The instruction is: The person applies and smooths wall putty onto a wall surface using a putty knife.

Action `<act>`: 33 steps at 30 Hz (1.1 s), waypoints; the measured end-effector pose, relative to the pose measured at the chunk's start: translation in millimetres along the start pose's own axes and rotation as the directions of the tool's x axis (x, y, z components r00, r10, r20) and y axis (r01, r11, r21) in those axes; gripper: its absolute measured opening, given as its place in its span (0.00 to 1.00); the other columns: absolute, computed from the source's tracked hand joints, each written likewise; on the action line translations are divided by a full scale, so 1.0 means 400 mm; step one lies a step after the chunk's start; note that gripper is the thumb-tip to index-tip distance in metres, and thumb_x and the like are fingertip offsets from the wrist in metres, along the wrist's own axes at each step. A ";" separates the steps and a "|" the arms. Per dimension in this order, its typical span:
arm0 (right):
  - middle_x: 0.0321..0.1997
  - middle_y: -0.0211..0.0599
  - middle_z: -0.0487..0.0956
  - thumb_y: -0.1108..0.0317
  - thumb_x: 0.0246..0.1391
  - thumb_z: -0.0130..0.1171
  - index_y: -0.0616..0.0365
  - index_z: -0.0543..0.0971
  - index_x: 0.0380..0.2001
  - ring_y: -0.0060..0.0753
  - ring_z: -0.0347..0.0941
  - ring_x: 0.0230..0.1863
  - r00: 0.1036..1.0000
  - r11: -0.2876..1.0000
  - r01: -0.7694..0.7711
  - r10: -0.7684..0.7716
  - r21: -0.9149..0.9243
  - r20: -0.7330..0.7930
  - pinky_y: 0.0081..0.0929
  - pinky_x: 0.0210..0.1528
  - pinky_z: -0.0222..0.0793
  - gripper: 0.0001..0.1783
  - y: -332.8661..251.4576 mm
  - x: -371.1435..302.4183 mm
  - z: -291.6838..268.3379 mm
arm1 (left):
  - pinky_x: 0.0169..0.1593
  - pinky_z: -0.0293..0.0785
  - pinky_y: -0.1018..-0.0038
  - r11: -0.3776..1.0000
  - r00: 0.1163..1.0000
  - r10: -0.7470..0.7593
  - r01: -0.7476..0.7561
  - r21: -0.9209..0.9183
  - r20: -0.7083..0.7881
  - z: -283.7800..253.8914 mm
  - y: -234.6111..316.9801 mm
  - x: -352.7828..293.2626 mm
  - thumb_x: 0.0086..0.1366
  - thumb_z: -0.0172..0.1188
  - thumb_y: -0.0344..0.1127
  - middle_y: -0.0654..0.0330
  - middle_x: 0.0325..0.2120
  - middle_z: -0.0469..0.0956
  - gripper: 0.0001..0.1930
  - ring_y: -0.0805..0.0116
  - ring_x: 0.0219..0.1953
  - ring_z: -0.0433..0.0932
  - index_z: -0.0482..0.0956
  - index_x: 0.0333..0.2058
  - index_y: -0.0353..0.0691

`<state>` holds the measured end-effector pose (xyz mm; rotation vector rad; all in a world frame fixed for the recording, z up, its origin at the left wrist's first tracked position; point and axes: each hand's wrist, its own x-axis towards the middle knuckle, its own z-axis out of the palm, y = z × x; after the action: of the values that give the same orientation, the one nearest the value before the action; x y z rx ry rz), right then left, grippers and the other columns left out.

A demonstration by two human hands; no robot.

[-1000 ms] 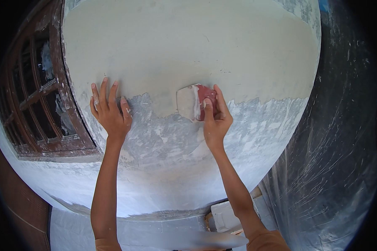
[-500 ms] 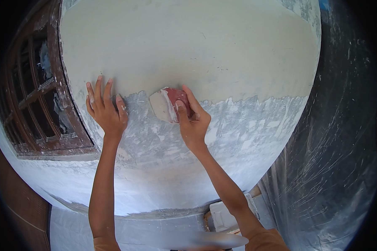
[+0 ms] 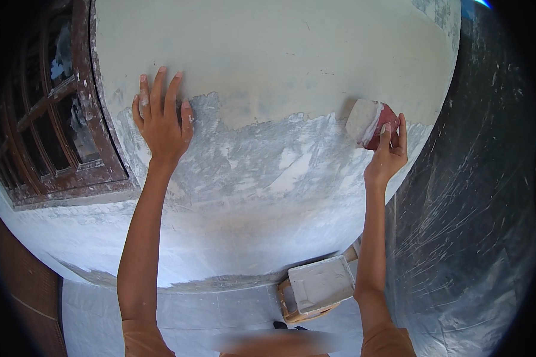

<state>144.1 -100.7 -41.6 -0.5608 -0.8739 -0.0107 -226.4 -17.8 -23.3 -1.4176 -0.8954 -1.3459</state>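
My left hand rests on the wall with its fingers spread, holding nothing. In my right hand is a putty scraper, a flat tool with a dark red grip part and a pale, putty-coated blade. My thumb presses on its red face, with the other fingers behind it. The blade lies at or close to the wall near its right edge; exact contact I cannot tell. Smooth beige putty covers the upper wall, ending in a ragged line above a patchy grey and white surface.
A brown wooden window frame with panes stands at the left. Clear plastic sheeting hangs over a dark area at the right. Low down, a white tray holding pale putty sits on a wooden stool, on the grey floor.
My right hand has moved the scraper to the right along the putty's lower border, toward the wall's right edge. My left hand stays on the wall. The view has shifted, showing more of the tray.
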 end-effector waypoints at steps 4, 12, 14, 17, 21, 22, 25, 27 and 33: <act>0.48 0.45 0.79 0.75 0.62 0.54 0.65 0.68 0.61 0.23 0.75 0.47 0.993 0.997 -0.030 0.038 -0.076 0.109 0.23 0.51 0.72 0.24 -0.040 -0.095 0.043 | 0.67 0.42 0.52 0.997 0.999 -0.036 0.038 -0.064 0.028 -0.006 -0.004 -0.068 0.67 0.47 0.45 0.63 0.65 0.62 0.23 0.54 0.69 0.53 0.69 0.60 0.54; 0.45 0.47 0.81 0.74 0.62 0.55 0.67 0.67 0.61 0.23 0.75 0.47 0.952 0.977 -0.107 0.154 -0.184 0.266 0.21 0.52 0.70 0.25 -0.076 -0.270 -0.024 | 0.68 0.42 0.52 0.985 0.982 -0.007 0.040 -0.170 0.188 -0.093 0.079 -0.231 0.69 0.46 0.44 0.61 0.67 0.58 0.24 0.54 0.70 0.50 0.65 0.63 0.52; 0.45 0.47 0.81 0.73 0.62 0.56 0.68 0.69 0.59 0.23 0.75 0.47 0.940 0.964 -0.149 0.208 -0.220 0.271 0.20 0.51 0.70 0.23 -0.060 -0.305 -0.081 | 0.68 0.42 0.52 0.977 0.976 -0.003 0.049 -0.205 0.218 -0.110 0.131 -0.294 0.69 0.46 0.44 0.62 0.67 0.58 0.24 0.55 0.70 0.50 0.65 0.63 0.53; 0.46 0.46 0.81 0.72 0.61 0.57 0.71 0.73 0.52 0.23 0.75 0.46 0.903 0.931 -0.255 0.326 -0.261 0.281 0.19 0.50 0.70 0.18 -0.024 -0.359 -0.197 | 0.67 0.45 0.51 0.979 0.937 0.027 0.045 -0.198 0.347 -0.158 0.213 -0.398 0.69 0.46 0.44 0.62 0.67 0.58 0.24 0.55 0.70 0.51 0.65 0.63 0.54; 0.42 0.45 0.82 0.72 0.60 0.58 0.70 0.73 0.51 0.22 0.76 0.43 0.837 0.869 -0.342 0.454 -0.358 0.304 0.19 0.47 0.71 0.18 0.024 -0.405 -0.378 | 0.67 0.48 0.50 0.977 0.874 0.004 0.099 -0.187 0.487 -0.213 0.349 -0.547 0.69 0.46 0.44 0.62 0.67 0.58 0.24 0.54 0.70 0.52 0.65 0.63 0.54; 0.39 0.44 0.83 0.72 0.60 0.58 0.68 0.73 0.51 0.21 0.77 0.41 0.809 0.844 -0.371 0.499 -0.388 0.312 0.18 0.44 0.71 0.17 0.040 -0.411 -0.432 | 0.66 0.49 0.50 0.976 0.849 -0.004 0.118 -0.182 0.529 -0.231 0.390 -0.583 0.70 0.46 0.44 0.62 0.67 0.58 0.23 0.55 0.70 0.52 0.65 0.63 0.54; 0.34 0.42 0.83 0.72 0.60 0.58 0.64 0.74 0.51 0.18 0.77 0.36 0.706 0.742 -0.427 0.631 -0.516 0.322 0.18 0.39 0.72 0.16 0.092 -0.451 -0.596 | 0.67 0.50 0.51 0.979 0.744 -0.059 0.173 -0.106 0.666 -0.294 0.513 -0.710 0.71 0.45 0.45 0.62 0.67 0.58 0.23 0.56 0.70 0.52 0.65 0.63 0.54; 0.32 0.41 0.82 0.73 0.59 0.57 0.62 0.75 0.50 0.18 0.77 0.35 0.619 0.646 -0.410 0.716 -0.644 0.324 0.19 0.37 0.71 0.16 0.124 -0.483 -0.708 | 0.67 0.50 0.51 0.972 0.660 -0.100 0.224 -0.068 0.744 -0.342 0.607 -0.805 0.71 0.44 0.45 0.63 0.67 0.58 0.23 0.56 0.70 0.52 0.64 0.64 0.54; 0.39 0.46 0.83 0.74 0.58 0.56 0.66 0.76 0.48 0.27 0.79 0.42 0.459 0.517 -0.409 0.829 -0.752 0.320 0.22 0.45 0.71 0.15 0.199 -0.643 -0.975 | 0.66 0.52 0.52 0.908 0.285 -0.179 0.416 0.047 0.941 -0.520 0.843 -1.071 0.73 0.42 0.46 0.58 0.65 0.61 0.23 0.55 0.70 0.53 0.61 0.64 0.53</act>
<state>276.8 -270.8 -463.4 -1.5692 -1.2981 0.7321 -20.5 -268.2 -508.4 -2.3605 -1.9157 -0.7371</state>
